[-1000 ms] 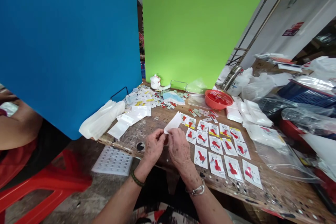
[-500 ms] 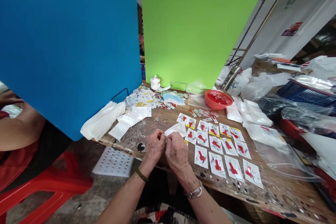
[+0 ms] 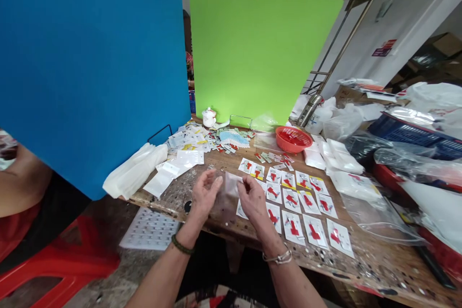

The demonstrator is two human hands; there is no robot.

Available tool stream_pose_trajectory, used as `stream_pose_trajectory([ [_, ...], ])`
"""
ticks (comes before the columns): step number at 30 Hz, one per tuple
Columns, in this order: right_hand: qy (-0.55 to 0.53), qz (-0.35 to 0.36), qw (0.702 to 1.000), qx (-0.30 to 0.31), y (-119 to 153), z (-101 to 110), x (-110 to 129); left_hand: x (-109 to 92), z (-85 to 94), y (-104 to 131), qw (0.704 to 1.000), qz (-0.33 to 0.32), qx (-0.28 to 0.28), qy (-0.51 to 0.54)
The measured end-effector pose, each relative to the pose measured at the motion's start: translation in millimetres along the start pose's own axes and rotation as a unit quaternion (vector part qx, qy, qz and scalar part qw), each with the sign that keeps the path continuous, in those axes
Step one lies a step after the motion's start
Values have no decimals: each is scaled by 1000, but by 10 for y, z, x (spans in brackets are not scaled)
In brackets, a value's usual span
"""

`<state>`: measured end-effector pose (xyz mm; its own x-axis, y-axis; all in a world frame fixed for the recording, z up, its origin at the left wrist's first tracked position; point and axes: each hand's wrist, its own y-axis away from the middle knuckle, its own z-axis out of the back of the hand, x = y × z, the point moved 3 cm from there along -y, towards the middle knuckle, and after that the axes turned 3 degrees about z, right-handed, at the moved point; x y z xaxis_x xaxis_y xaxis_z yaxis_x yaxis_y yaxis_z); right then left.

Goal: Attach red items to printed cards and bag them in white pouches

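Note:
A small, thin plastic bag point(image 3: 232, 186), smeared by motion, hangs between my hands above the front of the wooden table. My right hand point(image 3: 253, 200) pinches its right side, thumb and fingers pressed together. To the left of the bag, my left hand point(image 3: 205, 193) is open, palm turned inward, apart from the bag. Just right of my right hand lie rows of white packets with red T-shaped pieces point(image 3: 293, 225), several of them with a yellow strip. Part of the nearest packets is hidden behind my right hand.
Blue point(image 3: 94, 67) and green point(image 3: 249, 57) panels stand behind. A red basket point(image 3: 294, 140), a lidded cup point(image 3: 209, 118), loose cards point(image 3: 231, 139) and a white bag bundle point(image 3: 135, 168) lie on the table. Plastic bags point(image 3: 350, 154) crowd the right. Another person's arm point(image 3: 25, 178) shows at left.
My hands were together at the plastic bag; now they are apart. The left has let go and opened, while the right keeps the bag. The view has shifted slightly.

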<state>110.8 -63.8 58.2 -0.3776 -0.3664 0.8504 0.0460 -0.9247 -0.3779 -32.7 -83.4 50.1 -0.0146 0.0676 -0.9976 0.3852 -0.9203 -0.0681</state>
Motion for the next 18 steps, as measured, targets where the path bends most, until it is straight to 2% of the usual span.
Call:
stream_pose_trajectory([
  [2, -147, -81, 984, 54, 14, -33, -78, 95, 4, -88, 993, 75, 16, 93],
  [4, -209, -129, 968, 59, 33, -25, -161, 152, 2, -154, 983, 124, 51, 126],
  [5, -200, -134, 970, 40, 39, 3, -199, 157, 17, -178, 983, 129, 49, 122],
  [7, -151, -114, 982, -8, 49, 77, -247, 122, 69, -203, 988, 111, 8, 111],
  [8, -133, -102, 985, -28, 54, 107, -255, 94, 88, -198, 987, 101, -12, 121],
  [10, -143, -103, 983, -44, 67, 129, -250, 48, 79, -148, 980, 108, -17, 164],
  [12, -201, -141, 969, -39, 79, 105, -235, 25, 17, -62, 970, 131, 16, 203],
  [15, -273, -202, 940, 12, 89, 36, -217, 34, -85, 43, 960, 156, 77, 219],
  [18, -267, -215, 939, 20, 84, 42, -240, 48, -76, 42, 951, 169, 44, 256],
])
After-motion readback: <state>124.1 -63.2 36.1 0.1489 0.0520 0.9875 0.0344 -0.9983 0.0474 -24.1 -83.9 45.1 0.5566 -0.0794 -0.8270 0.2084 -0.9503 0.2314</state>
